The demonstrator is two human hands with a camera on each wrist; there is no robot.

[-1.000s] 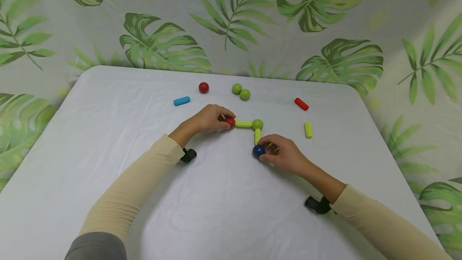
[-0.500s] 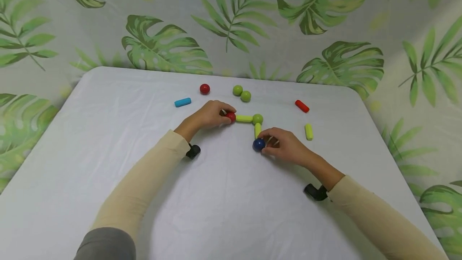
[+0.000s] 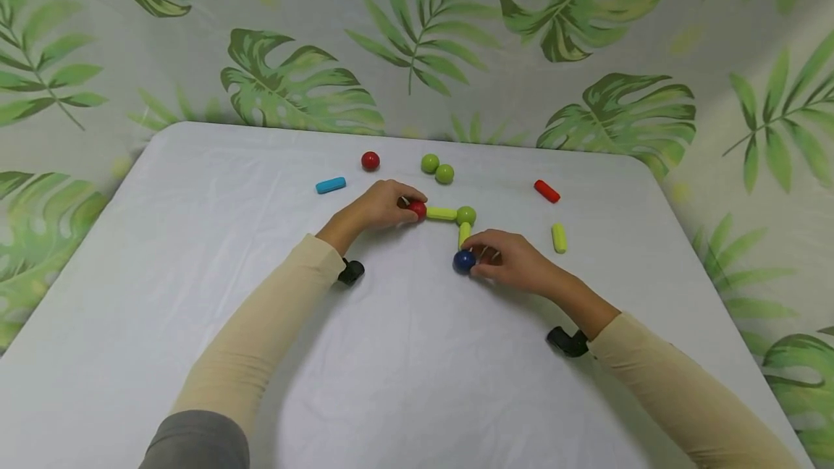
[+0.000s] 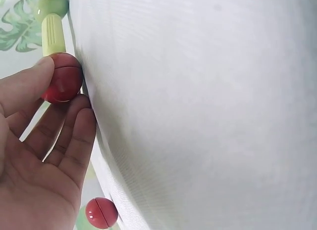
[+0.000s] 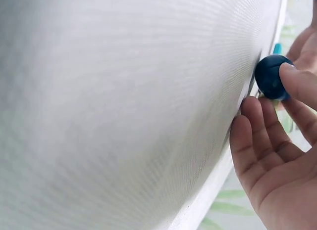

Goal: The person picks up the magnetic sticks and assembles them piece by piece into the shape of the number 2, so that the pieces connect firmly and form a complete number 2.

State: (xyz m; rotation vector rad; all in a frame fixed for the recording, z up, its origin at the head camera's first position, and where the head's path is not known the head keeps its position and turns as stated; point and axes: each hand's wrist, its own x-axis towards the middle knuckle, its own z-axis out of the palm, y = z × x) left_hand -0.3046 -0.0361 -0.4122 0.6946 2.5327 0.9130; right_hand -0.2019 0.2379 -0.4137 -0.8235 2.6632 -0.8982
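My left hand (image 3: 381, 206) pinches a red ball (image 4: 67, 80) between thumb and fingers. From that ball a yellow-green stick (image 3: 441, 213) runs right to a green ball (image 3: 465, 216). A second yellow-green stick (image 3: 464, 234) leads from the green ball toward me and ends at a dark blue ball (image 3: 464, 261). My right hand (image 3: 515, 260) holds the blue ball with thumb and fingers, seen also in the right wrist view. The joined pieces form a corner lying on the white table. Fingers partly cover both held balls.
Behind the joined pieces lie a loose red ball (image 3: 370, 161), a blue stick (image 3: 331, 185) and two green balls (image 3: 430, 163). To the right are a red stick (image 3: 546, 191) and a yellow-green stick (image 3: 559, 237). The white table (image 3: 391, 368) meets a leaf-patterned cloth at its far edge.
Both hands have moved slightly away from me, carrying the joined balls and sticks along. Lately the blue ball has shifted a little left. Both grips stay the same.
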